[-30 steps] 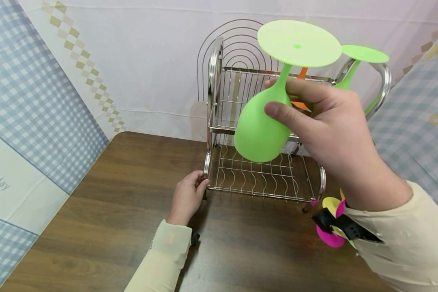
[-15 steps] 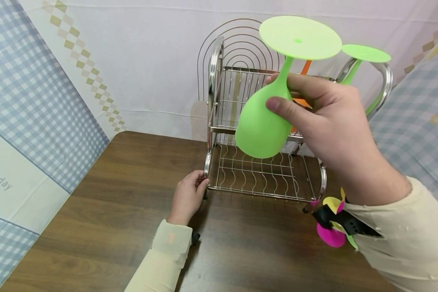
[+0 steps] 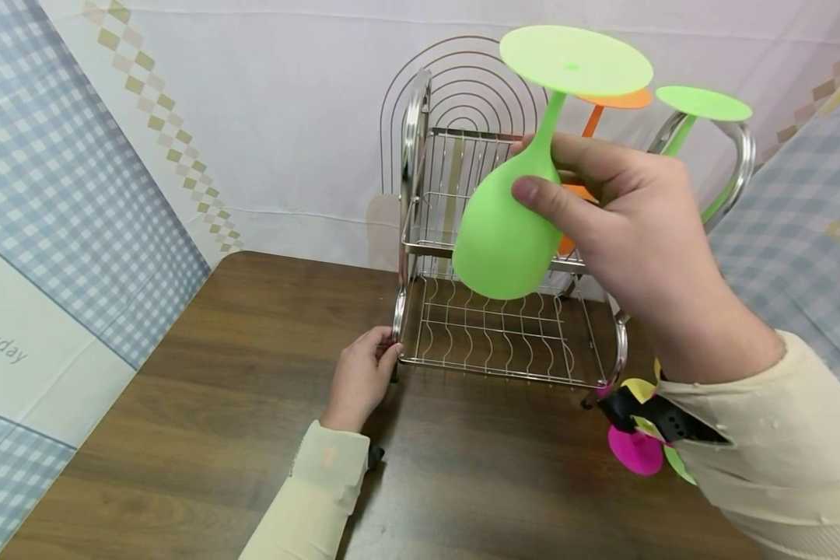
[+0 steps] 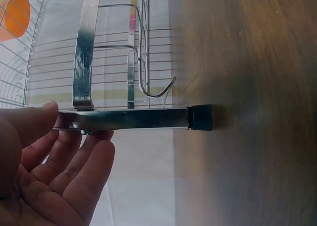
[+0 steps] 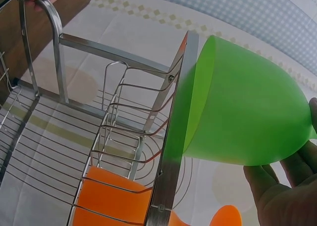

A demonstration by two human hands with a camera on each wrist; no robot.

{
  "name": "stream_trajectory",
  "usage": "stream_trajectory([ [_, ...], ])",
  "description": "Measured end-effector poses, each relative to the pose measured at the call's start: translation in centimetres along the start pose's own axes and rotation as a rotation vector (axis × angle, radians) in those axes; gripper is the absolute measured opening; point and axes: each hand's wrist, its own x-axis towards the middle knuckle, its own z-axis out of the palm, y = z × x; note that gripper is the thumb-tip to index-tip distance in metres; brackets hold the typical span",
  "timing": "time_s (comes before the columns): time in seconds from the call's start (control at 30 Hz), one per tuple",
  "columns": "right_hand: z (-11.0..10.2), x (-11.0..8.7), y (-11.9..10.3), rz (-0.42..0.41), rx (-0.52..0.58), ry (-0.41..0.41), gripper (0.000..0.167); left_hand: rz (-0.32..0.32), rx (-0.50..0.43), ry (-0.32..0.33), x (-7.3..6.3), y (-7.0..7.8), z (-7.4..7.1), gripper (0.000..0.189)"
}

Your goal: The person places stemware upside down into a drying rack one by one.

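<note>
My right hand holds a green plastic wine glass upside down, its thumb on the bowl and its fingers behind the stem. In the right wrist view the glass's rim is level with the upper front rail of a two-tier metal dish rack. Down at the rack's front left, my left hand grips the post just above its black foot. An inverted orange wine glass stands on the upper tier, partly hidden by my right hand. Another inverted green wine glass is at the rack's right end.
The lower tier's wavy wire bars are exposed. Beside the rack's front right foot, a pink disc and yellow and green pieces lie partly hidden by my sleeve. A white patterned cloth hangs behind the brown table.
My right hand has raised the green wine glass slightly, so more of the orange glass's foot shows behind it. My left hand stays on the post.
</note>
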Motion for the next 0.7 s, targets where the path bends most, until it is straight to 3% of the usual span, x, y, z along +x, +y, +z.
stream_trajectory([
  [0.7,0.18,0.77,0.12,-0.006,0.039,0.004,0.035,0.031,0.001,0.016,-0.05,-0.26,0.04,0.015],
])
